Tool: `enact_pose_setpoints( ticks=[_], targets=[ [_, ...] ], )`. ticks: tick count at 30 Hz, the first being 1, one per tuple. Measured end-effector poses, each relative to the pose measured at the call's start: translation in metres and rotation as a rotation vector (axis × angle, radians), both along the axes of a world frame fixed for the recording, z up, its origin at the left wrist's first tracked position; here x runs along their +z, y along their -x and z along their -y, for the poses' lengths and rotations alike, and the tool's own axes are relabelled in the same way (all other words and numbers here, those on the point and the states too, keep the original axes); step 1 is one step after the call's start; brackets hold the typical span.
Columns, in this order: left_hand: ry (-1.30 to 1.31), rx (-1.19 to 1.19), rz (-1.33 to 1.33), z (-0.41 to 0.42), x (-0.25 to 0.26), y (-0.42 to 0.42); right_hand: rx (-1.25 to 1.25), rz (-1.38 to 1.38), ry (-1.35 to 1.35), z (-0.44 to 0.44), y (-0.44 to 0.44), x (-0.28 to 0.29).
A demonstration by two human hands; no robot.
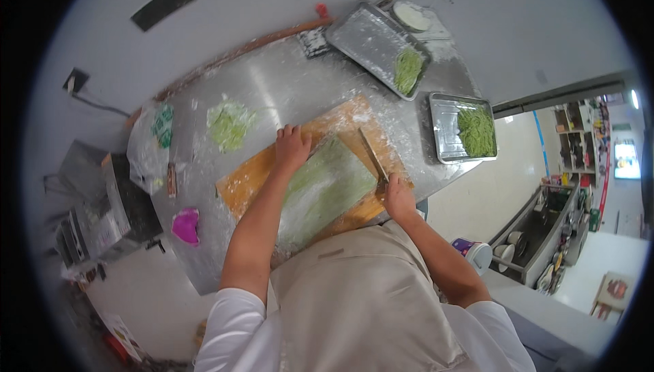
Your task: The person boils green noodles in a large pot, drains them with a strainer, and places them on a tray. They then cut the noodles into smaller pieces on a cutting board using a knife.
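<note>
A wooden cutting board (245, 180) dusted with flour lies in front of me. Across it stretches a flat, floured sheet of green dough (327, 188). My right hand (399, 197) grips the handle of a knife (373, 155), whose long blade points away from me beside the dough's right edge. My left hand (293, 146) rests at the far left side of the board, close to the dough's far edge, fingers slightly spread. Whether its fingertips press on the wood or on the dough is hard to tell.
Cut green noodles (476, 132) fill part of a metal tray (442, 139) at the right. A larger tray (365, 35) behind it holds another noodle bundle (407, 71). Green dough scraps (230, 124), a magenta scraper (186, 226) and a plastic bag (145, 142) lie on the steel table (204, 264).
</note>
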State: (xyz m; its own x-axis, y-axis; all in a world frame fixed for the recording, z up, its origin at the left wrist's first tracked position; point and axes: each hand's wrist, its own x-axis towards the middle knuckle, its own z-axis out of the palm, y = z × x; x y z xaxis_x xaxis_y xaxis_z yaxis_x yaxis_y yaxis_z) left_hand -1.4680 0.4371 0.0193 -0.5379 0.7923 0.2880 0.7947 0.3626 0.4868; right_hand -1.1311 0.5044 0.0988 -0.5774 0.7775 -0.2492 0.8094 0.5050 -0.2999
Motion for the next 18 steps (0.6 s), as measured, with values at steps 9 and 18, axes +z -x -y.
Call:
enact_pose_setpoints(
  ticks=[9, 18],
  targets=[
    [0.262, 0.13, 0.1, 0.014, 0.01, -0.075, -0.03, 0.054, -0.002, -0.009, 0.001, -0.003],
    [0.612, -0.007, 0.35, 0.051, 0.037, -0.023, -0.024, 0.03, -0.034, -0.01, 0.001, -0.004]
  ],
)
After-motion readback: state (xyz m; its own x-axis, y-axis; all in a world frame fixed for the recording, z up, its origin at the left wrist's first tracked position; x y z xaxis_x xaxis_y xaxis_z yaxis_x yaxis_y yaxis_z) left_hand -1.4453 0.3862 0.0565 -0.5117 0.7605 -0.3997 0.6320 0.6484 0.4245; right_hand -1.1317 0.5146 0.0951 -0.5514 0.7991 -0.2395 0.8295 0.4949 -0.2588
